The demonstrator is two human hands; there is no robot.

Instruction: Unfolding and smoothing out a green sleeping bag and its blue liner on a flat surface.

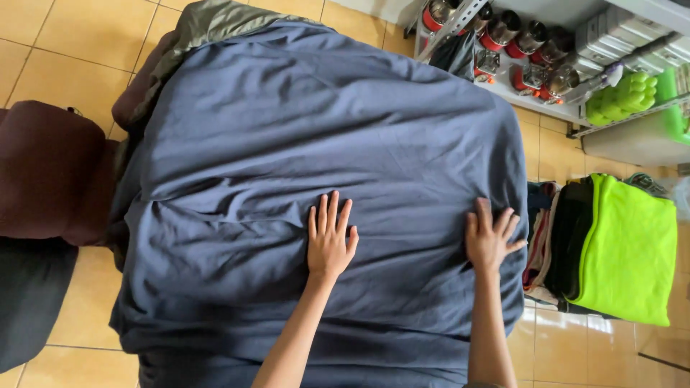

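Observation:
A large dark blue cloth (316, 122) lies spread over a table, hanging over its edges and hiding the top. My left hand (330, 239) rests flat on the cloth near the middle, fingers apart and pointing away from me. My right hand (491, 236) lies flat on the cloth close to its right edge, fingers spread too. Neither hand holds anything. Creases run across the cloth around both hands.
An olive-green cloth (208, 18) peeks out under the far edge. A dark maroon seat (47, 169) stands at the left. A stack of folded clothes with a neon green one (625, 248) on top sits at the right. A metal shelf (553, 72) with red-and-silver flasks stands on the yellow tiled floor.

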